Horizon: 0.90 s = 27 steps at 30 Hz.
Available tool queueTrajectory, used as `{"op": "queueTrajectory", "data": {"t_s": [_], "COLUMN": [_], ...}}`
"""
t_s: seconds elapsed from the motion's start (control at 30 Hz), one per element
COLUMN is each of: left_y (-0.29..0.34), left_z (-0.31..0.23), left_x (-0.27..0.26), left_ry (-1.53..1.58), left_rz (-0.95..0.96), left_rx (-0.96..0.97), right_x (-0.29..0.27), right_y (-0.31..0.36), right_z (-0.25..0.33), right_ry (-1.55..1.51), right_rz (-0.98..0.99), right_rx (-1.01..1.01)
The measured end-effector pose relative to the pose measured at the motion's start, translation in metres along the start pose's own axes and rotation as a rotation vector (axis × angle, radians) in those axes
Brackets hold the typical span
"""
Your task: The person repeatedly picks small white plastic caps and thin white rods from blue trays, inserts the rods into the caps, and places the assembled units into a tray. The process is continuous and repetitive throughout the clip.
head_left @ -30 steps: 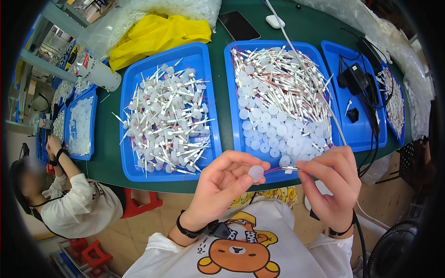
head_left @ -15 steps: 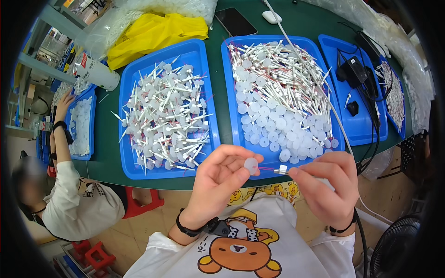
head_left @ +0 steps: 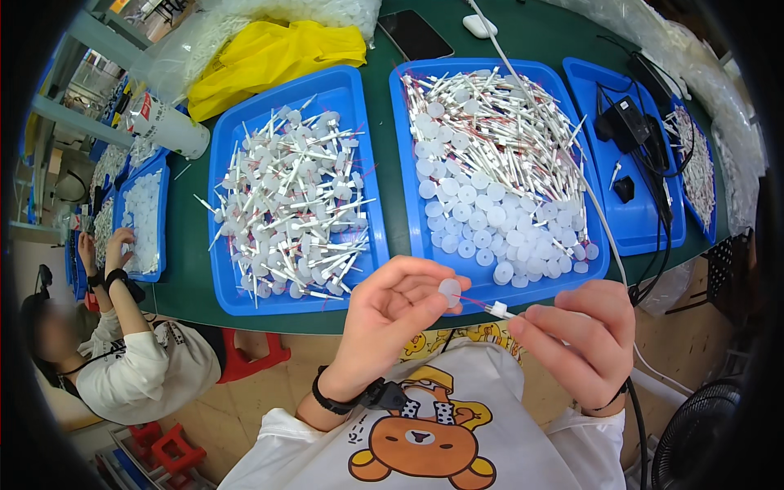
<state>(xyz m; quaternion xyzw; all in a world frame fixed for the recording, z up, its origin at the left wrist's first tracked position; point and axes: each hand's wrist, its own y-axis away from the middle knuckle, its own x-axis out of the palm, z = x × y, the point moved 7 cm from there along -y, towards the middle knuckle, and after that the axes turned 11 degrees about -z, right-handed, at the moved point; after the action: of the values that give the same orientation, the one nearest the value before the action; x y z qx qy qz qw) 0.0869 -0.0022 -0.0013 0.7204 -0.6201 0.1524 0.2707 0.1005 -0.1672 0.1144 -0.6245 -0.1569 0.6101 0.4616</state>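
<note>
Bright, even overhead light fills the scene, with only soft, faint shadows under the hands and a mild sheen on the blue trays (head_left: 380,204). The centre is sharp. Fisheye distortion bends straight edges outward, and the corners fall into black vignette.

Table (head_left: 563,33) dark green. Left of the yellow cloth (head_left: 269,53), white bottle (head_left: 167,126); below it, blue trays (head_left: 286,302) with white caps and white sticks (head_left: 290,216). Black adapter (head_left: 625,122) far right. White shirt (head_left: 433,433), brown bear print.
</note>
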Motion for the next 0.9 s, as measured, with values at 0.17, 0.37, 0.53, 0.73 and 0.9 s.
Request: {"op": "queueTrajectory", "data": {"t_s": [0.17, 0.37, 0.53, 0.73, 0.9], "left_y": [-0.001, -0.001, 0.0, -0.002, -0.001], "left_z": [0.004, 0.0, -0.007, -0.025, -0.03], "left_x": [0.001, 0.009, 0.008, 0.013, 0.015], "left_ry": [-0.013, 0.031, -0.004, -0.257, -0.396], "left_rz": [0.033, 0.132, 0.133, 0.131, 0.178], "left_rx": [0.021, 0.087, 0.156, 0.315, 0.308], "right_x": [0.006, 0.015, 0.021, 0.026, 0.031], "right_y": [-0.001, 0.006, 0.005, 0.008, 0.01], "right_z": [-0.004, -0.011, -0.007, -0.007, -0.018], "right_ry": [0.009, -0.079, -0.022, -0.087, -0.362], "right_rz": [0.04, 0.051, 0.097, 0.161, 0.213], "right_rx": [0.112, 0.16, 0.094, 0.067, 0.34]}}
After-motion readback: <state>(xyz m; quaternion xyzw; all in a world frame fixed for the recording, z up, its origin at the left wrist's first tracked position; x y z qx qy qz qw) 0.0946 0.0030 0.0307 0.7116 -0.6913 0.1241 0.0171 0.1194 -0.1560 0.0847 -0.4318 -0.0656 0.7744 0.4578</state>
